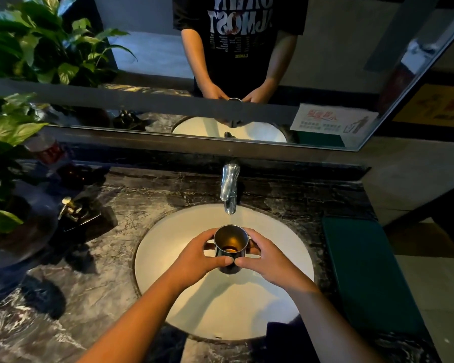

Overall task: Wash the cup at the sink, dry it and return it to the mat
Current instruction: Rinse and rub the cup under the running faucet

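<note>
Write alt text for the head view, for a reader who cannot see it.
Two bare hands, left hand and right hand, hold a metal cup upright over a white sink, just below and in front of the chrome faucet. A dark marble counter surrounds the basin, with a green mat at right and a mirror behind.

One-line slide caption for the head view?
Both hands, left hand and right hand, hold the cup under the faucet.

cup (230,244) base: hidden by fingers (220,262) | mirror sign (332,121) text: unreadable
</note>
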### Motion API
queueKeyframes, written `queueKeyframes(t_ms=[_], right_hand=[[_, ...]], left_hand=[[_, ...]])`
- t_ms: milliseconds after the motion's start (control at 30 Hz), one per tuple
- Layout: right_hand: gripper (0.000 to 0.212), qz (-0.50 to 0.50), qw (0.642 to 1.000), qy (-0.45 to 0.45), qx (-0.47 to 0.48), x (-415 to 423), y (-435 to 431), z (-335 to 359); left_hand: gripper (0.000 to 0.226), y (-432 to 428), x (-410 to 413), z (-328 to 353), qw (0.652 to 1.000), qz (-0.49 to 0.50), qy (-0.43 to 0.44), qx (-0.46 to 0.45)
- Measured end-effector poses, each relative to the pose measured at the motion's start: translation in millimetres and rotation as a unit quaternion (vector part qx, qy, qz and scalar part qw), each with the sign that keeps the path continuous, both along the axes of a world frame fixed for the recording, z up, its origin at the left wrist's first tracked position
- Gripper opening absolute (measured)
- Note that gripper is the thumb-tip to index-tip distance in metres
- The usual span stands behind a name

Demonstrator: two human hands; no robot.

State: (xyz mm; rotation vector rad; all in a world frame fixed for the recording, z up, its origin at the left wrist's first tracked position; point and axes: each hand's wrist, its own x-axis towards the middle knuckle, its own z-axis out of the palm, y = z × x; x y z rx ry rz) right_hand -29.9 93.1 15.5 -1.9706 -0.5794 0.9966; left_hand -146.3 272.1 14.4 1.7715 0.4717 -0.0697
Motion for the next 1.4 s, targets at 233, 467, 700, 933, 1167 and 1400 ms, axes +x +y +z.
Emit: queueKeyframes(t_ms=[233, 467, 700, 933, 1167, 1400], right_hand=[[0.066, -0.018, 0.999, 0.044, -0.004, 11.0, 9.6, -23.7], [0.069, -0.018, 0.997, 0.068, -0.018, 18.1, 16.8, -40.6], [0.064, 0.015, 0.997, 0.068, -0.024, 29.8, 19.3, -41.2], [0.054, -0.036, 0.998, 0.042, -0.01, 62.2, 28.3, -22.1], [0.016, -0.108, 0.994, 0.002, 0.032, 91.2, 76.3, 15.9], [0.035, -0.189, 0.98, 0.059, -0.003, 89.0, 116.1, 18.1]], left_hand=[[0.061, 9.8, 14.6, -27.1, 0.999, 0.004, 0.023, -0.025], [0.059, 16.9, 23.3, -49.1, 0.998, -0.004, 0.051, -0.023], [0.056, 20.1, 33.0, -60.0, 0.998, -0.002, 0.062, -0.031], [0.057, 26.7, 39.6, -65.4, 0.996, 0.028, 0.069, -0.045], [0.058, 30.4, 43.4, -68.1, 0.996, 0.049, 0.058, -0.046], [0.06, 34.7, 50.6, -66.9, 0.996, 0.057, 0.051, -0.041]])
